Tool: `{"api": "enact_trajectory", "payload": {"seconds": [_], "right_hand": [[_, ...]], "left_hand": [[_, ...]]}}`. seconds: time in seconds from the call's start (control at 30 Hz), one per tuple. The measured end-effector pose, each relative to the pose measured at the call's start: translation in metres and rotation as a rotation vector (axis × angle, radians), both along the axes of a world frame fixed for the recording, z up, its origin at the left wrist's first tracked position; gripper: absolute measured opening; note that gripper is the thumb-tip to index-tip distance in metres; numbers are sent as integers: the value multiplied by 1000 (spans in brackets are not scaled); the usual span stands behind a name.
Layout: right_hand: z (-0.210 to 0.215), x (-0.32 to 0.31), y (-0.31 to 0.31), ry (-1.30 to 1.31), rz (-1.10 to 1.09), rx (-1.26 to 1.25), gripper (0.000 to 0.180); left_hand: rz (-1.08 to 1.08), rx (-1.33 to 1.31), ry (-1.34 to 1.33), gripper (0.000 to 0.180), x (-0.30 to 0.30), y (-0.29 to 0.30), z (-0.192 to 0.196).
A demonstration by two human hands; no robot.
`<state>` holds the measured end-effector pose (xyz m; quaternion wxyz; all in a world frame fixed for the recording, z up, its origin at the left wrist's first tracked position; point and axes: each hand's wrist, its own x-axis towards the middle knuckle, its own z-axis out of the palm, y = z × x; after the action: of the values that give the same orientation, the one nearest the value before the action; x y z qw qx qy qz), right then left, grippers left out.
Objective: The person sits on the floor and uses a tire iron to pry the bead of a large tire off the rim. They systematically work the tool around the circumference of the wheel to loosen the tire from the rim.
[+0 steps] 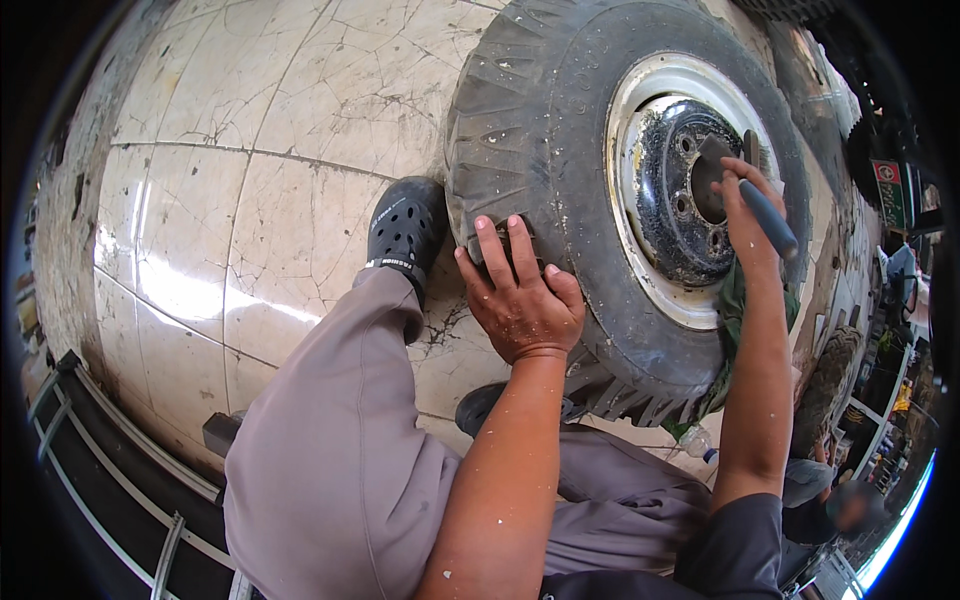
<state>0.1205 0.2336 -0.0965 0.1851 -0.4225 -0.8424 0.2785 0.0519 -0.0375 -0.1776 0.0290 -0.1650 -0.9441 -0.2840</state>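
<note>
A large tyre (560, 150) on its steel rim (640, 190) stands on the tiled floor (250, 200). Left hand (520, 300) presses flat, fingers spread, on the tread; right hand (745, 215) is clenched around a blue-handled tool (770, 215). Likely heavy, stiff; best gripped by the tread.

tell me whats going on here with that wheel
A person is working on a big worn tyre that stands upright on a cracked tiled floor. The left hand lies flat on the tread, steadying it. The right hand grips a blue-handled tool, its head at the dark hub inside the pale metal rim. A black clog sits against the tyre.
</note>
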Motion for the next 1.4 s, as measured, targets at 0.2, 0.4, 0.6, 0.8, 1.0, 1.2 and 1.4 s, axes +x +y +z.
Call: {"api": "enact_trajectory", "payload": {"seconds": [0.2, 0.4, 0.6, 0.8, 1.0, 1.2, 1.4], "right_hand": [[0, -6, -4, 15, -4, 22, 20], [10, -12, 3, -183, 17, -12, 24], [12, -7, 9, -213, 159, 48, 22], [19, -6, -2, -228, 231, 24, 22], [29, -9, -13, -258, 329, 87, 20], [27, -8, -9, -200, 394, 158, 18], [25, -7, -15, -195, 302, 98, 18]], "left_hand": [[4, 1, 34, 67, 0, 1, -2], [5, -12, 26, 67, 1, 0, -3], [10, -19, 20, 67, 1, 0, -1], [-30, -8, 1, 69, -1, 0, 6], [-29, -12, 2, 68, -1, 1, 6], [-28, -8, 2, 69, 0, 1, 6], [-27, -29, -20, 68, 1, 1, 8]]}}
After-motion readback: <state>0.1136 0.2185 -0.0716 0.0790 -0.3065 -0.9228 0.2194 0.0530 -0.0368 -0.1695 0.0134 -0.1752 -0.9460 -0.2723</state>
